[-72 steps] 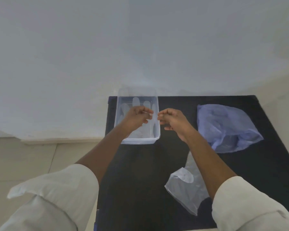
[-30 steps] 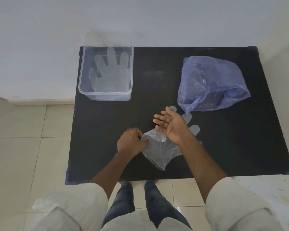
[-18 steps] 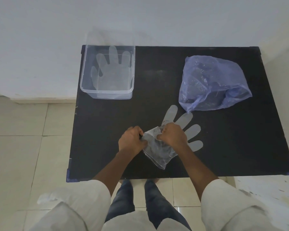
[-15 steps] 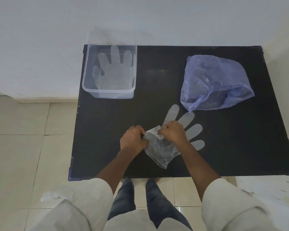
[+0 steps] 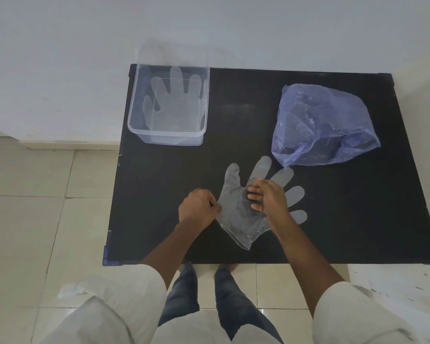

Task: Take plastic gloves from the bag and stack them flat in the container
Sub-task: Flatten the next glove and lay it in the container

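The black counter (image 5: 358, 219) filled the middle of the frame, set against a pale wall at the top, with a tiled floor (image 5: 23, 219) to the left and below. Both forearms came up from the bottom of the frame out of white sleeves (image 5: 124, 301) and met just below the center.

The left hand (image 5: 196, 209) sat knuckles up on the counter, its fingers (image 5: 215, 207) curled and pinching the left edge of a clear plastic glove (image 5: 236, 214) near its thumb side. The right hand (image 5: 268, 199) lay across the palm of that glove, fingers stretched out, loosely spread and pointing toward the left of the frame, pressing down rather than gripping. It covered part of the glove's palm and the bases of its fingers.

The glove lay spread flat on the counter, cuff toward the lower center and its five fingers fanned toward the upper right, well apart from the container.

At the upper right lay a crumpled bluish translucent bag (image 5: 320, 125), its lower left corner just beside the tip of the glove's longest finger. At the upper left stood a clear rectangular container (image 5: 166, 139) at the counter's corner, holding another glove (image 5: 174, 105) flat on its bottom, fingers pointing toward the wall.

Dark trouser legs (image 5: 181, 294) showed below the counter's near edge.
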